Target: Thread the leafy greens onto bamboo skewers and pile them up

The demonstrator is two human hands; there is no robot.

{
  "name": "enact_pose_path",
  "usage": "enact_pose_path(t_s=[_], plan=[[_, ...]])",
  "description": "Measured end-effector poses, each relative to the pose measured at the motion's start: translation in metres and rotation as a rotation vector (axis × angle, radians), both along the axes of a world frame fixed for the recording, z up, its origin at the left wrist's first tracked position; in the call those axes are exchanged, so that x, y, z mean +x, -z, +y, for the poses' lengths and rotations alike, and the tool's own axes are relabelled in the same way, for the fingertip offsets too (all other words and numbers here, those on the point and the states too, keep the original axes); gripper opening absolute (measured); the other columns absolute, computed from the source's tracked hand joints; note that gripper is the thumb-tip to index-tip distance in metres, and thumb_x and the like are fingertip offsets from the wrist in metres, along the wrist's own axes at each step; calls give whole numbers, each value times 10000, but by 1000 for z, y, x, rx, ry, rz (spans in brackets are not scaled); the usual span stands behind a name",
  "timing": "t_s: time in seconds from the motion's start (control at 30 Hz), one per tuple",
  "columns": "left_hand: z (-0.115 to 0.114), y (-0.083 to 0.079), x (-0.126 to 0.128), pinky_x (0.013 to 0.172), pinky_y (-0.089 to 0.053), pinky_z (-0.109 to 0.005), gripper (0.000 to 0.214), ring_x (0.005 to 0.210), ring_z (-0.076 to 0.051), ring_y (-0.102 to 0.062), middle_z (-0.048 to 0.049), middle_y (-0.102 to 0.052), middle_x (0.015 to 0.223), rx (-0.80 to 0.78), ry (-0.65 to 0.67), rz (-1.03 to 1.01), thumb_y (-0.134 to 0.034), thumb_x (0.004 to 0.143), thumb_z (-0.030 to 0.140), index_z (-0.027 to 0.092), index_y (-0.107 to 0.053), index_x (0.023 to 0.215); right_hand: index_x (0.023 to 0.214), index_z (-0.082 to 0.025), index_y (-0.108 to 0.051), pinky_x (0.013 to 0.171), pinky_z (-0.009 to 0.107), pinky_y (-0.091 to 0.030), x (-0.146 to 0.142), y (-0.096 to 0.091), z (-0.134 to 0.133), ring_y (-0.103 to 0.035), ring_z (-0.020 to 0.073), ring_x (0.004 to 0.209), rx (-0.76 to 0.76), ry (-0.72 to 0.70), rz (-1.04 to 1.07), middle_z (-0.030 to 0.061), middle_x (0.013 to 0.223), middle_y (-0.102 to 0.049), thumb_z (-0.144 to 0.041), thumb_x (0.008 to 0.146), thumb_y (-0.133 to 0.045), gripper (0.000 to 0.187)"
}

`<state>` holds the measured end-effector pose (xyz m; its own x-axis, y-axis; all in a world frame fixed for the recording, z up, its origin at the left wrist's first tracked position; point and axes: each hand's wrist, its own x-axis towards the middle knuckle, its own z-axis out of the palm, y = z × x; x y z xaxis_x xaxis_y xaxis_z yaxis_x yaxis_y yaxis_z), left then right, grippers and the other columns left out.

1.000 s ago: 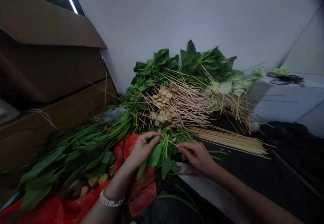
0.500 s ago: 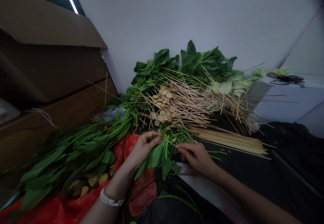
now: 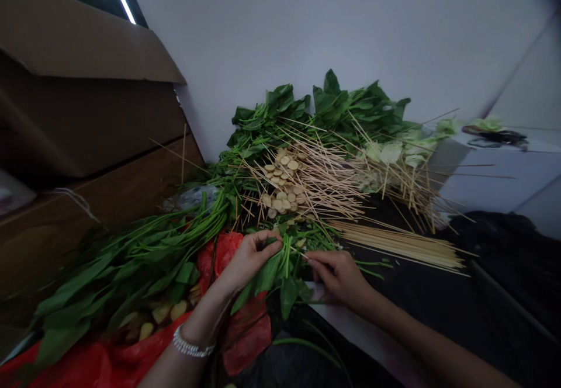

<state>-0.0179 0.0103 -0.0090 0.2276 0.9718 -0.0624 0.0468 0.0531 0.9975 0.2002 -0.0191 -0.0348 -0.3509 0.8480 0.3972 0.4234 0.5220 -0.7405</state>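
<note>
Left hand [image 3: 250, 257]: fingers curled, pinching the stems of a leafy green bunch [image 3: 274, 274], which lies between both hands. Right hand [image 3: 335, 277]: thumb and fingertips pinched on a thin bamboo skewer [image 3: 298, 252], tip pointing toward 9 o'clock into the greens. Loose skewers [image 3: 315, 180] and round tan slices [image 3: 280, 186] at 12 o'clock; bundled skewers [image 3: 397, 246] at 2 o'clock; red plastic bag [image 3: 245, 335] at 7 o'clock.

My left hand [image 3: 249, 259], palm down, fingers curled inward; my right hand [image 3: 337, 276] just beside it, fingertips [image 3: 314, 262] pinched together and pointing toward the left hand; my left forearm [image 3: 193, 341] and right forearm [image 3: 416, 332] converge from the lower frame edge.
</note>
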Motion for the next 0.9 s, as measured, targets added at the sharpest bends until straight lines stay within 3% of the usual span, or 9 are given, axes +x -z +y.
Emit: enact_pose_path(t_s=[0.13,0.33,0.43,0.5,0.57,0.67,0.8,0.9], plan=[[-1,-3,-1,531,-415,-202,436,551,-94,-532,11,-642,659,-23,-33,-39,-826,603,483,146,-705,851,842,-187,-734,557,211,-416,-2,-2,-2,-581,129,540,6,-1,28,9,602,-645,-242,927,-490,264],[-4,-3,0,559,-453,-229,385,559,-115,-569,-10,-677,661,-45,-74,-70,-866,551,426,146,-733,778,857,-194,-730,576,215,-434,-3,-7,-5,-588,131,556,-23,-30,-1,5,620,-657,-239,930,-493,253],[-4,-4,1,560,-455,-235,356,555,-120,-578,-10,-687,664,-20,-65,-62,-850,582,417,156,-739,796,895,-193,-726,656,236,-467,6,-13,4,-628,150,672,-9,-43,-62,23,728,-698,-281,963,-467,283],[-4,-5,2,567,-449,-232,320,564,-118,-578,-7,-691,669,12,-50,-46,-842,601,400,165,-743,795,964,-183,-719,767,280,-478,17,-13,14,-641,181,828,50,23,-129,59,883,-722,-290,985,-432,307],[-5,-5,2,581,-445,-230,290,581,-119,-577,-7,-695,679,45,-30,-26,-839,609,381,170,-749,787,979,-164,-719,843,337,-460,28,-8,26,-611,218,906,152,147,-273,94,924,-711,-262,980,-437,298],[-4,-3,2,618,-444,-233,281,633,-131,-589,-15,-709,718,93,-17,4,-836,614,382,171,-755,782,1028,-166,-720,907,368,-421,38,7,39,-569,241,982,207,211,-508,109,994,-704,-207,966,-455,275],[-4,-1,1,630,-444,-237,345,633,-135,-586,-25,-710,714,82,18,-5,-765,695,490,157,-757,785,1143,-196,-687,884,394,-404,37,20,40,-539,278,1064,183,295,-693,99,1114,-692,-226,950,-496,273],[-4,-1,1,667,-467,-247,435,675,-156,-621,-59,-731,746,80,71,-26,-647,792,565,146,-761,791,1073,-210,-713,824,404,-405,33,19,37,-553,298,1029,148,350,-758,102,1075,-704,-244,928,-533,233]])
